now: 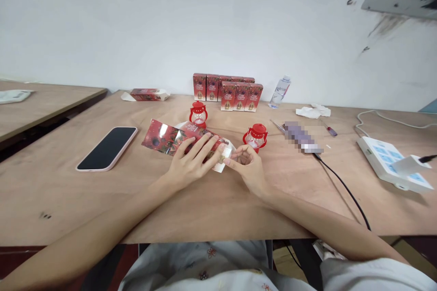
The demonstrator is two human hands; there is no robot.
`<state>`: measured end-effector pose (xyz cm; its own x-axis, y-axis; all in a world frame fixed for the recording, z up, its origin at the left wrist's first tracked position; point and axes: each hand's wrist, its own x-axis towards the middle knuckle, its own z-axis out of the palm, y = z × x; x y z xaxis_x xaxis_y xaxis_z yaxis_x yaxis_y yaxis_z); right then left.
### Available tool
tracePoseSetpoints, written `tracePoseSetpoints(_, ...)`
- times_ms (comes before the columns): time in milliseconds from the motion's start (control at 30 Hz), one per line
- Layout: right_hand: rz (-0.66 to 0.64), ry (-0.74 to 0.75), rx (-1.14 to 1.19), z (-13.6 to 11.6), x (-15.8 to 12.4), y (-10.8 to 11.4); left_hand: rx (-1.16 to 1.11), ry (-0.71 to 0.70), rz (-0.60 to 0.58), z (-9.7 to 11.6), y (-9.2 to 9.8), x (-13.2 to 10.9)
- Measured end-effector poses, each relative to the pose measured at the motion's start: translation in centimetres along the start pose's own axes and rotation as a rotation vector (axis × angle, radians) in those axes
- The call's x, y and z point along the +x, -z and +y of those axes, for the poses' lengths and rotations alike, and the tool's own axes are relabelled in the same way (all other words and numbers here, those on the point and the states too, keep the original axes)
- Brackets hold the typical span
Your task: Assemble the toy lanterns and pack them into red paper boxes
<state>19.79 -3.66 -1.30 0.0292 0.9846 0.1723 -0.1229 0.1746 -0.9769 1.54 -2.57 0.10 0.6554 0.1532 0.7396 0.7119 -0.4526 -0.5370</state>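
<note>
A: How is the scene laid out in the head view?

B: A pale wall (136,18) is set behind a brown wooden table (48,191). Red printed boxes (228,96) are stood in a cluster against the wall.

A: Where is the red carton (163,137) placed?

B: It is held in front of the body, mostly covered by the left hand (194,160). Its long axis is slanted from the far left down toward the near right, so its white end flap (218,166) is brought just left of the right hand (248,166).

A: Which hand is nearer that flap?

B: The right. The flap's edge appears to be pinched between its thumb and forefinger, with the wrist angled inward and the forearm drawn in from the lower right.

A: And the left?

B: Its fingers are spread across the printed face, pointed away and rightward. The thumb is hidden, so whether the carton is also gripped from beneath cannot be told.

A: What is found close by?

B: One red lantern (198,116) is stood just behind the carton; another lantern (256,136) is placed just beyond the right hand.
</note>
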Motion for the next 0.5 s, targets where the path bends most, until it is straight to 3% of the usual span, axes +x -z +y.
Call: tracePoseSetpoints(500,0.120,0.016,-0.013,-0.11,-1.00,-0.23,-0.002,0.022,-0.033,0.42,0.64,0.32)
